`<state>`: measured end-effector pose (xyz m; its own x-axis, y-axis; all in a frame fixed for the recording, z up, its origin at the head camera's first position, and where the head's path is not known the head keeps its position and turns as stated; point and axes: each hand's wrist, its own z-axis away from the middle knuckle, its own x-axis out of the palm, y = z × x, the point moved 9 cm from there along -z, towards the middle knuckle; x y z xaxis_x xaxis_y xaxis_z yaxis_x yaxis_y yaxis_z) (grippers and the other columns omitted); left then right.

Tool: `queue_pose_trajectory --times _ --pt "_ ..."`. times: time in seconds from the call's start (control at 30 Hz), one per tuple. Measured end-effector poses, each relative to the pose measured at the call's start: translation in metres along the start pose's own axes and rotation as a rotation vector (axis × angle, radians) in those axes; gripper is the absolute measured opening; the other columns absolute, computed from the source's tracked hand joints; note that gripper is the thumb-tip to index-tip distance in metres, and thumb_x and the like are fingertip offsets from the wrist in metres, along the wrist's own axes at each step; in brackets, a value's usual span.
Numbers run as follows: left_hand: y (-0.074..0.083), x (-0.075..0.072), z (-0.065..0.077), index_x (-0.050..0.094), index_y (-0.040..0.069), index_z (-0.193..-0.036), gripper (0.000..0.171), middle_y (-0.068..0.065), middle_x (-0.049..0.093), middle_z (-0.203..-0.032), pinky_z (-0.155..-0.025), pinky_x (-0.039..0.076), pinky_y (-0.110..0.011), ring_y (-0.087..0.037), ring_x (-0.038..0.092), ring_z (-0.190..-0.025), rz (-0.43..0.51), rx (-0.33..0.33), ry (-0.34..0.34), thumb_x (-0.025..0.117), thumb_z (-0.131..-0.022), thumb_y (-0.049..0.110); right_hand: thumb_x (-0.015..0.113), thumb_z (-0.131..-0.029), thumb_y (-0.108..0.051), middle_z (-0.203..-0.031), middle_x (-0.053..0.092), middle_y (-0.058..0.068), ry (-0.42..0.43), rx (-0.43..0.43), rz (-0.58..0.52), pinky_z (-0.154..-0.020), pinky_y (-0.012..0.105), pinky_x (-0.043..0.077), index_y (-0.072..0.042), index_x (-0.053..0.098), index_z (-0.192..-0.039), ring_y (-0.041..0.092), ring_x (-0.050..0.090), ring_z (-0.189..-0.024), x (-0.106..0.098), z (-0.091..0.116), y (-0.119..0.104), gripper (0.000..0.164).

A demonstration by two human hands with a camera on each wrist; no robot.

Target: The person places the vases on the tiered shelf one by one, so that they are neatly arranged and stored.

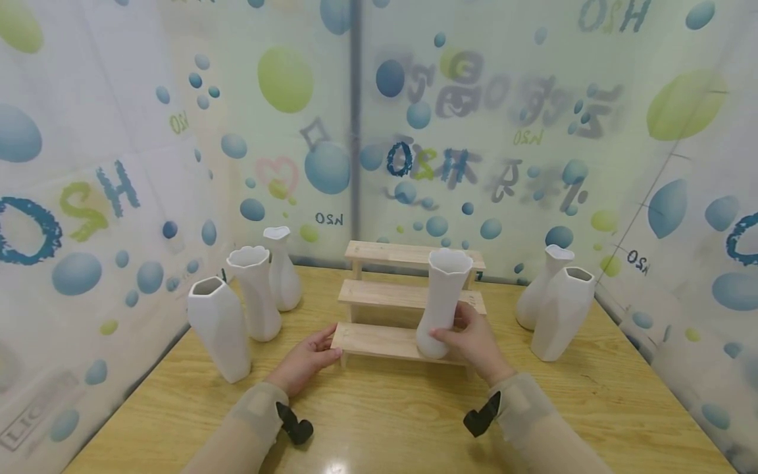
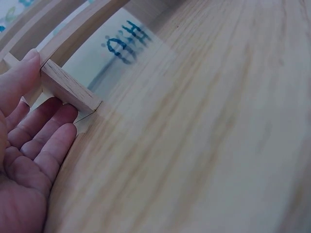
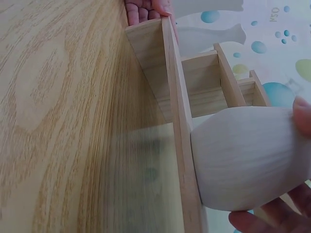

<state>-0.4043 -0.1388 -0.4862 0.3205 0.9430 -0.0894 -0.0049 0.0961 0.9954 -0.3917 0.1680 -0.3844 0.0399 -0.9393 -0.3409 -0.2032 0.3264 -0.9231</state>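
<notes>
A white vase with a scalloped rim stands on the lowest step of a three-tier wooden stand, toward its right end. My right hand grips the vase's lower body, thumb in front and fingers behind. In the right wrist view, the rounded base of the vase meets the step's board. My left hand holds the left end of that same step. In the left wrist view the thumb lies on the board's edge, and the fingers bend in by the end support of the stand.
Left of the stand are a faceted vase, a scalloped vase and a narrow-necked vase. On the right stand a narrow-necked vase and a faceted vase. Printed curtains border the wooden table.
</notes>
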Motion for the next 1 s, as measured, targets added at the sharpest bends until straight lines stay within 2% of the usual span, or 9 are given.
queue_pose_trajectory --times 0.2,0.33,0.5,0.63,0.8,0.93,1.0 --pt "0.002 0.000 0.001 0.027 0.012 -0.152 0.075 -0.018 0.049 -0.140 -0.110 0.028 -0.050 -0.027 0.047 -0.127 0.008 0.029 -0.004 0.067 -0.091 0.026 0.082 -0.077 -0.034 -0.131 0.055 0.013 -0.011 -0.009 0.001 -0.103 0.052 0.037 -0.008 0.047 -0.135 0.030 0.051 -0.119 -0.002 0.001 0.001 0.073" --pt "0.000 0.001 0.001 0.027 0.013 -0.152 0.074 -0.017 0.049 -0.139 -0.110 0.028 -0.050 -0.027 0.047 -0.127 0.008 0.029 -0.006 0.067 -0.092 0.026 0.081 -0.078 -0.036 -0.133 0.053 0.013 -0.039 0.041 -0.021 -0.104 0.053 0.035 -0.011 0.044 -0.138 0.030 0.049 -0.123 -0.007 0.006 0.007 0.075" --pt "-0.001 0.000 0.000 0.027 0.013 -0.152 0.074 -0.017 0.050 -0.139 -0.110 0.028 -0.049 -0.026 0.048 -0.126 0.011 0.030 -0.005 0.067 -0.091 0.026 0.077 -0.082 -0.036 -0.133 0.053 0.012 -0.046 0.081 -0.016 -0.104 0.053 0.035 -0.012 0.043 -0.139 0.030 0.046 -0.125 -0.024 0.014 0.015 0.070" --pt "0.000 0.000 0.002 0.027 0.012 -0.153 0.075 -0.017 0.050 -0.138 -0.109 0.029 -0.050 -0.027 0.048 -0.126 0.015 0.034 -0.002 0.068 -0.091 0.026 0.071 -0.088 -0.030 -0.132 0.053 0.014 -0.009 0.071 -0.006 -0.100 0.044 0.040 -0.007 0.047 -0.136 0.027 0.047 -0.122 -0.042 0.019 0.022 0.059" --pt "0.001 0.001 0.003 0.027 0.011 -0.152 0.076 -0.018 0.051 -0.138 -0.109 0.029 -0.050 -0.027 0.049 -0.125 0.020 0.039 -0.004 0.068 -0.091 0.026 0.069 -0.090 -0.030 -0.130 0.054 0.016 0.078 0.072 0.027 -0.091 0.031 0.043 -0.002 0.051 -0.133 0.024 0.048 -0.116 -0.060 0.026 0.041 0.055" --pt "0.002 0.001 0.003 0.026 0.011 -0.153 0.075 -0.018 0.049 -0.139 -0.109 0.029 -0.050 -0.027 0.047 -0.127 0.020 0.038 -0.010 0.067 -0.091 0.027 0.067 -0.091 -0.032 -0.135 0.049 0.016 0.097 0.121 0.021 -0.090 0.032 0.041 -0.003 0.046 -0.137 0.026 0.045 -0.120 -0.062 0.031 0.063 0.058" --pt "0.002 0.002 0.003 0.026 0.011 -0.153 0.075 -0.019 0.048 -0.140 -0.109 0.028 -0.050 -0.028 0.047 -0.127 0.016 0.039 -0.010 0.067 -0.092 0.026 0.066 -0.092 -0.031 -0.140 0.044 0.018 0.080 0.146 -0.026 -0.093 0.035 0.041 -0.004 0.041 -0.141 0.029 0.042 -0.125 -0.059 0.031 0.074 0.061"
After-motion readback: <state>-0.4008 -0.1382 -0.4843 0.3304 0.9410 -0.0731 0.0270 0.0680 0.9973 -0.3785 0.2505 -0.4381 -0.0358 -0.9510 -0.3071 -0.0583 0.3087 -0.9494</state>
